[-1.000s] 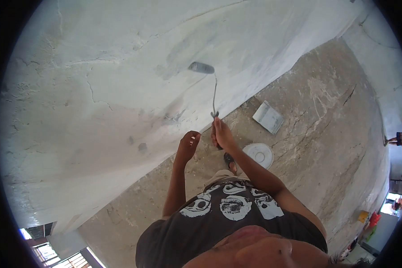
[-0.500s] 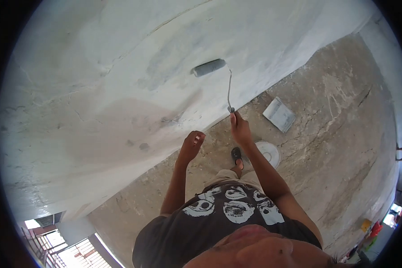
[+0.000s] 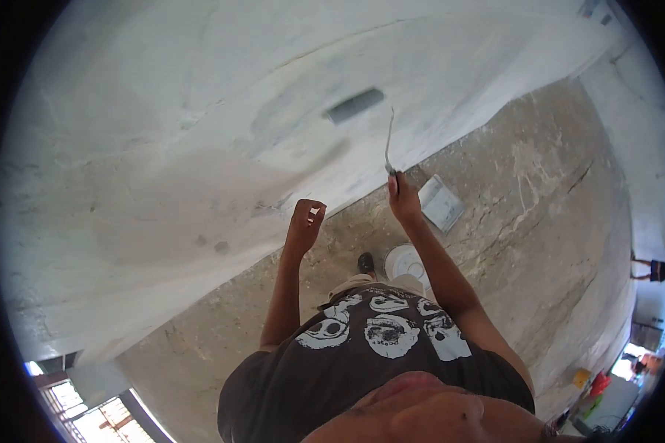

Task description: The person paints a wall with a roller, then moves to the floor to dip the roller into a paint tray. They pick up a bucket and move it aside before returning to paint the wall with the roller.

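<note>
My right hand [image 3: 404, 201] is wrapped round the handle of a paint roller [image 3: 356, 106], whose bent wire frame [image 3: 389, 140] rises from the grip. The grey roller sleeve lies against the pale wall [image 3: 222, 88], on a patch of damp-looking grey paint, and is slightly blurred. To the left, my left hand [image 3: 305, 225] hovers in front of the wall's lower part. Its fingers are loosely bent, with a gap showing between them and the thumb, and nothing is held there.
A paint tray [image 3: 442, 203] lies on the stained concrete floor [image 3: 524, 214] by my right forearm. Nearer my legs stands a round white bucket or lid [image 3: 406, 262]. Another person [image 3: 654, 270] is at the far right edge. A barred window [image 3: 103, 417] shows at lower left.
The roller has shifted a little up and to the right in view. My left hand has moved slightly up and left. The tray and bucket appear lower left as the view turns.
</note>
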Demonstrator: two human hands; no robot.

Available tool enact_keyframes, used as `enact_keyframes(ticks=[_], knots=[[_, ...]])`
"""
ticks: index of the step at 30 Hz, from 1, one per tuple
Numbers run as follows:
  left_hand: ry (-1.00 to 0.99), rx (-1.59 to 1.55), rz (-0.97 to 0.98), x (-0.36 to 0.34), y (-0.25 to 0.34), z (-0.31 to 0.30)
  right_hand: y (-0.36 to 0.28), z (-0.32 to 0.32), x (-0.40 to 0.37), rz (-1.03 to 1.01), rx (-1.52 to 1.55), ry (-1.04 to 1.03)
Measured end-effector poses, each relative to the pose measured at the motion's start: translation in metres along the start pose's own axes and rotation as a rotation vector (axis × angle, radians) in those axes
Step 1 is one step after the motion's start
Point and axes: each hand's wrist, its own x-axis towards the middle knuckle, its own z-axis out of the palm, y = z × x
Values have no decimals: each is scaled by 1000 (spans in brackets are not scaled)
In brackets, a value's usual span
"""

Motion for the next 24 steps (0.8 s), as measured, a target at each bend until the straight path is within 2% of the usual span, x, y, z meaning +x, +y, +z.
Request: enact_keyframes(ticks=[3, 4, 7, 8, 11, 15, 17, 18, 19, 20, 21, 22, 23, 24], knots=[[24, 0, 6, 0, -1, -4, 9, -4, -14, 62, -87, -29], [28, 10, 13, 1, -3, -5, 5, -10, -9, -11, -57, 3], [39, 9, -23, 4, -6, -5, -32, -35, 21, -108, -57, 24], [37, 9, -26, 5, -3, -4, -60, -51, 29, -52, -51, -29], [27, 17, 29, 10, 7, -4, -74, -51, 35, -81, -54, 14], [17, -32, 31, 19, 12, 2, -2, -5, -11, -16, -182, -49], [14, -41, 34, 24, 8, 7, 4, -2, -33, 57, -174, -79], [18, -44, 122, 27, 5, 11, 4, -2, -28, 52, -176, -77], [20, -43, 205, 27, 3, 14, -7, -9, -23, 53, -135, -77], [15, -41, 196, 27, 9, 15, -22, -16, -21, 62, -92, -81], [-6, -30, 120, 27, 21, 18, -38, -27, -15, 77, -87, -91], [-29, -16, 45, 27, 29, 21, -57, -38, -1, -3, -83, -63], [-39, -8, 38, 28, 33, 26, -69, -46, 12, -88, -79, -30], [-55, -33, 31, 29, 35, 29, -78, -49, 16, -79, -74, -32]])
